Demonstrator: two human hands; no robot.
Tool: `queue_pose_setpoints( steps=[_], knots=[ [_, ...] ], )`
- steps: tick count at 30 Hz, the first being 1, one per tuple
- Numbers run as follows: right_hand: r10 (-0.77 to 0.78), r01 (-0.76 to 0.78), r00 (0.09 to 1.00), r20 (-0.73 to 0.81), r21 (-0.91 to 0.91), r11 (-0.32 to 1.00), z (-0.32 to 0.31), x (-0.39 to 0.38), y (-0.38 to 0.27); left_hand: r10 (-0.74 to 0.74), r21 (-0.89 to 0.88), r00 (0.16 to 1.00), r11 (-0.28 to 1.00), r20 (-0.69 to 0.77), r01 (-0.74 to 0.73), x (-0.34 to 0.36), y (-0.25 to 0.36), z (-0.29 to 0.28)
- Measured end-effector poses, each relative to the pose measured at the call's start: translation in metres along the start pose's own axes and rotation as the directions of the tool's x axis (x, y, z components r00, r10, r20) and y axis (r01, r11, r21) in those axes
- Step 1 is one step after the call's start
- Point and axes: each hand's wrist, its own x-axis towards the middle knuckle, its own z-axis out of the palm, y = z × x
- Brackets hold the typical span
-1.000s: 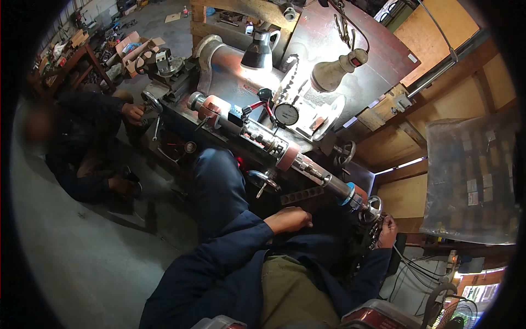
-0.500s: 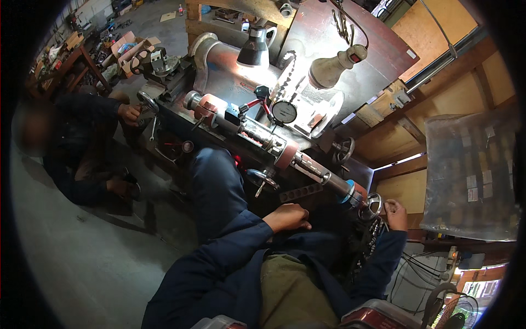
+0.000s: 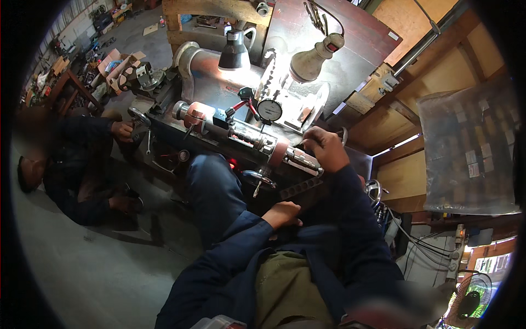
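Right hand (image 3: 324, 149) has come up from the low far-right end and now sits curled over the near-right end of the long metal shaft (image 3: 246, 134), probably gripping it. Left hand (image 3: 282, 214) stays loosely closed on the lap, holding nothing. So the work's shifted onto the shaft, just right of the dial gauge (image 3: 269, 109).

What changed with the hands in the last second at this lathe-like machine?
The right hand moved up and leftward from the machine's far right end and now rests on the shaft beside the reddish collar. The left hand stayed on the lap, the dial gauge kept its place, and the other person's hand stayed at the machine's left end.
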Motion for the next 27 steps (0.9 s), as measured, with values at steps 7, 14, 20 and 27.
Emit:
queue_pose_setpoints(
  steps=[7, 14, 20, 27],
  knots=[
    [-0.142, 0.148, 0.986, 0.086, -0.067, 0.987, 0.017, 0.009, 0.010, -0.009, -0.007, 0.997, 1.000, -0.076, 0.009, -0.002, -0.009, 0.003],
    [-0.184, 0.197, 0.977, 0.105, -0.129, 0.972, 0.016, 0.012, 0.008, -0.010, -0.017, 0.996, 1.000, -0.087, 0.009, -0.004, -0.007, 0.000],
    [-0.298, 0.322, 0.945, 0.134, -0.232, 0.918, 0.012, 0.014, 0.005, -0.029, -0.025, 0.998, 0.999, -0.050, 0.028, -0.004, 0.000, -0.006],
    [-0.251, 0.263, 0.963, 0.100, -0.123, 0.957, 0.016, 0.010, 0.016, 0.004, -0.033, 0.997, 0.999, -0.071, -0.006, -0.003, -0.003, -0.002]
  ],
)
